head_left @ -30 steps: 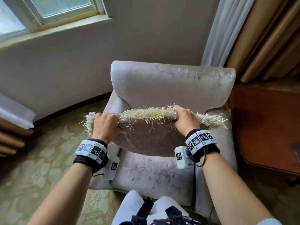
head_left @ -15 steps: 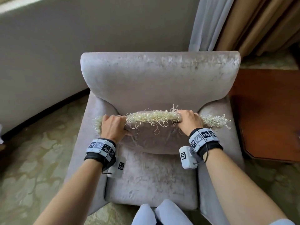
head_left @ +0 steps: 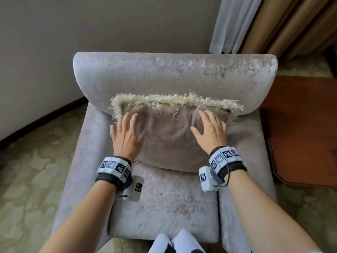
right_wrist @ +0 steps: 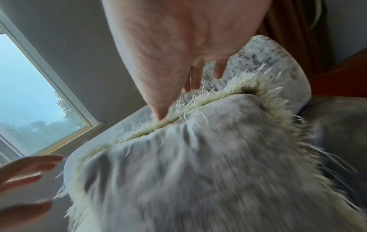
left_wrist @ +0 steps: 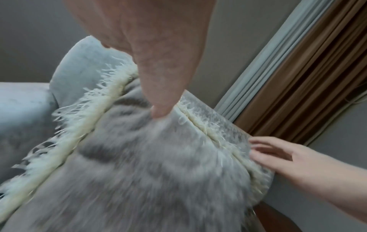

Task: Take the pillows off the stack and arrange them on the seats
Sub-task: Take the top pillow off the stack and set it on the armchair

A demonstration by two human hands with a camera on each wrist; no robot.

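Note:
A grey-brown velvet pillow (head_left: 169,136) with a cream fringe leans against the backrest of a pale grey armchair (head_left: 175,73), its lower edge on the seat. My left hand (head_left: 125,132) lies flat on the pillow's left side with straight, spread fingers. My right hand (head_left: 209,128) lies flat on its right side the same way. In the left wrist view the pillow (left_wrist: 139,164) fills the frame and my left thumb (left_wrist: 160,109) touches its face. The right wrist view shows the pillow (right_wrist: 198,164) blurred under my palm. No stack of pillows is in view.
A dark wooden side table (head_left: 302,128) stands right of the armchair. Curtains (head_left: 273,24) hang at the back right. A plain wall (head_left: 91,24) runs behind the chair, and a window (right_wrist: 29,97) shows in the right wrist view. Patterned carpet (head_left: 32,170) lies to the left.
Both hands have let go of the pillow's fringed top edge and now lie flat on its face. The pillow has gone back against the backrest.

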